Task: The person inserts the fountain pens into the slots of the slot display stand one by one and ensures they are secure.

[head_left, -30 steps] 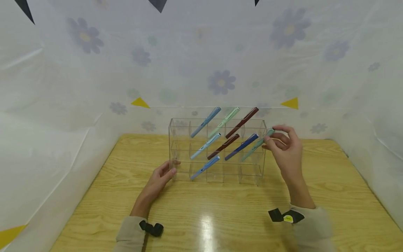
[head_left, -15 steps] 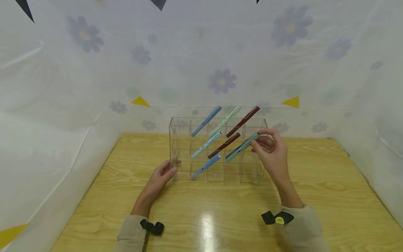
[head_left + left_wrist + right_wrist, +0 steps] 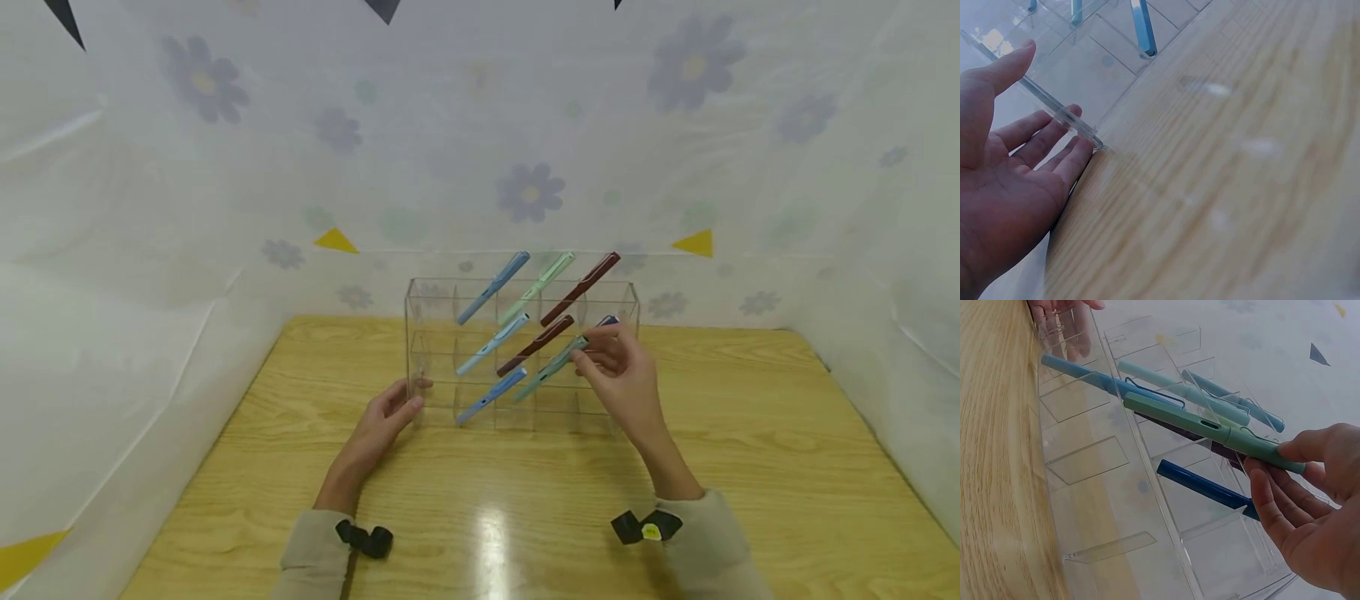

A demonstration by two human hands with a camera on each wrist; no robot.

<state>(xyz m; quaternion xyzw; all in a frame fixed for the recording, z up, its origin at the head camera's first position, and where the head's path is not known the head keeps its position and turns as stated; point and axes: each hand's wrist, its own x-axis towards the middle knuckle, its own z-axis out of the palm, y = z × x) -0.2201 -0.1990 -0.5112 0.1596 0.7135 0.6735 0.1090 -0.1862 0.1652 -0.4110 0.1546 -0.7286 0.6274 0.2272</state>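
My right hand (image 3: 626,375) pinches a green pen (image 3: 1194,425) by its capped end, between thumb and fingers. The pen slants in front of the clear pen rack (image 3: 411,333), over the lower tiers. My left hand (image 3: 386,421) holds the rack's left side, the thumb in front and the fingers round the edge; the left wrist view (image 3: 1016,181) shows fingertips at that edge. A blue pen (image 3: 491,396) lies in the bottom tier. The middle tier bears a light blue pen (image 3: 491,346), a dark red pen (image 3: 532,347) and a dark blue pen (image 3: 1200,486), partly hidden by my right hand.
Along the top tier lie a steel-blue pen (image 3: 492,288), a pale green pen (image 3: 536,290) and a dark red pen (image 3: 580,290). The rack stands on a wooden table (image 3: 450,500), before a flower-patterned curtain (image 3: 420,167). Thin clear dividers (image 3: 1088,459) part the slots.
My right hand has carried the green pen left and down, from the rack's right end past the dark blue pen to before the lower tiers. My left hand stays at the rack's side.
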